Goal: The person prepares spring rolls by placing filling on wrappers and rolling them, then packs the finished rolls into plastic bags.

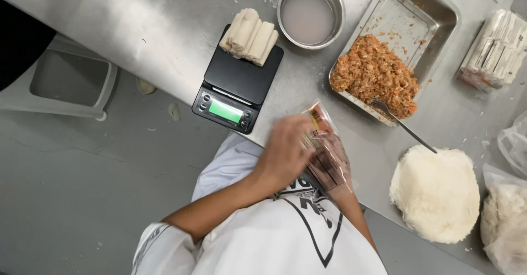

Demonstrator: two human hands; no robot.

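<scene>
My left hand (285, 150) is blurred and bare. It reaches across my white shirt and grips the clear plastic glove (325, 143) that covers my right hand (329, 164). The glove's loose end shows some orange and sticks out over the steel table's edge. Both hands hover at the near edge of the table (164, 28), just right of a black digital scale (236, 83). Several pale rolled wrappers (250, 35) lie on the scale's far corner. My right fingers are partly hidden by the left hand.
A metal tray (433, 11) holds orange minced filling (376, 74) with a fork (401, 122) in it. A round metal bowl (310, 14) of cloudy liquid stands beside it. A white dough mound (436, 192), plastic bags (508, 220) and wrapped packets (497, 50) lie at the right.
</scene>
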